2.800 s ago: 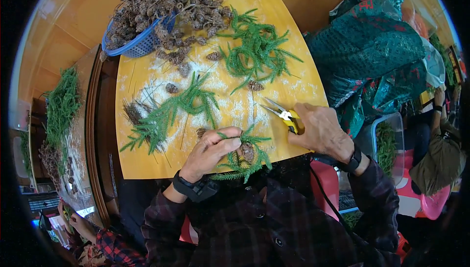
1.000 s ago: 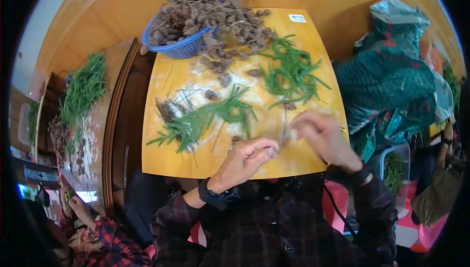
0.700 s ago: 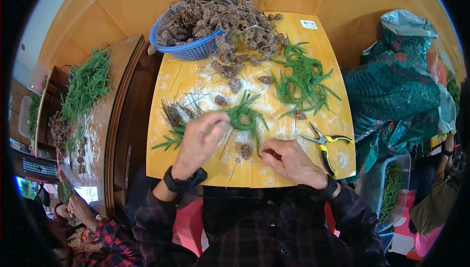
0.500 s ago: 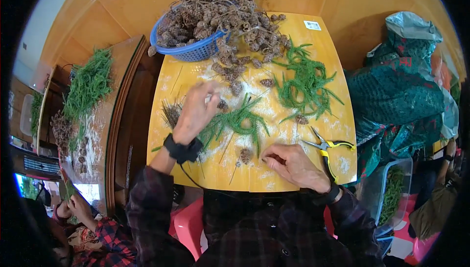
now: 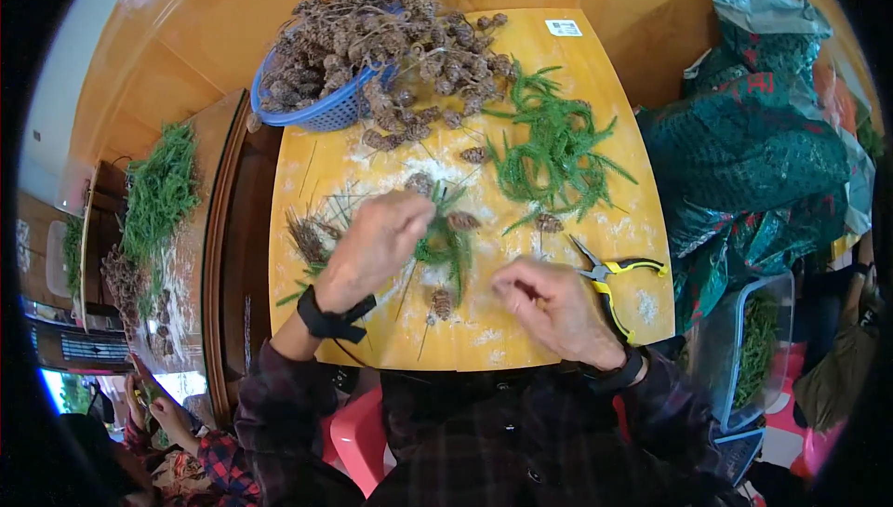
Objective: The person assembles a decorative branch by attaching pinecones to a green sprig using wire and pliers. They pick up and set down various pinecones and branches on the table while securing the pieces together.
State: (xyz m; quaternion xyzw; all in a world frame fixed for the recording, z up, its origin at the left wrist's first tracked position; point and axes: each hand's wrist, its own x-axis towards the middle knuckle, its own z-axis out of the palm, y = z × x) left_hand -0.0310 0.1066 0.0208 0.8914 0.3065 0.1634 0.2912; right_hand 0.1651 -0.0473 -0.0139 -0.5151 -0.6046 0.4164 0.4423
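My left hand [image 5: 374, 245] is raised over the left middle of the yellow table, fingers pinched together. A small brown pine cone [image 5: 462, 220] sticks out to the right of its fingertips; the grip itself is mostly hidden. Below lies a green sprig [image 5: 456, 251], partly covered by that hand. My right hand [image 5: 551, 307] is at the right front of the table, blurred, with its fingers curled and their tips close together. Anything between them cannot be made out. Between my hands, near the front edge, another pine cone [image 5: 441, 303] lies with a thin stem.
A blue basket [image 5: 326, 116] heaped with pine cones stands at the back left. Green sprigs [image 5: 556, 149] lie at the right, near yellow-black pliers [image 5: 603, 271]. Dark green sacks [image 5: 744, 163] stand beside the table. Another person's hands [image 5: 163, 414] are at the lower left.
My left hand has moved toward the middle and closed, and a pine cone that lay beside it now sits at its fingertips. My right hand has lifted slightly. The whole view has shifted.
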